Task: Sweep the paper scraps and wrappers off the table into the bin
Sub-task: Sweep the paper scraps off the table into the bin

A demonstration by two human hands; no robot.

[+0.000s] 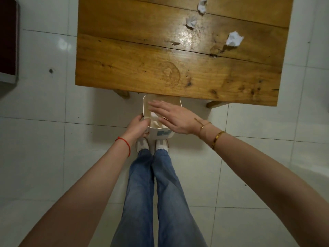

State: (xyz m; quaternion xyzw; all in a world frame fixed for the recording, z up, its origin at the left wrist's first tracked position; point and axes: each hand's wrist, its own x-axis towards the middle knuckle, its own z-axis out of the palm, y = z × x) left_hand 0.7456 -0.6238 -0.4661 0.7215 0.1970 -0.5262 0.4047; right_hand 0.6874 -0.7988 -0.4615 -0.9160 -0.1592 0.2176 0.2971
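Note:
A small white bin (161, 133) with a blue mark is held just below the near edge of the wooden table (135, 56). My left hand (138, 126) grips the bin's left rim. Over the bin's mouth hovers my right hand (171, 116), flat, fingers spread and holding nothing. White paper (154, 116) lies inside the bin. Three crumpled white scraps lie on the table's far right: one (234, 39) nearest, one (190, 22) further back, one (202, 6) at the top edge.
White tiled floor (53, 139) surrounds the table. A dark red cabinet (8, 38) stands at the far left. My legs and shoes (152, 146) are right under the bin. Table legs (216, 103) show beneath the near edge.

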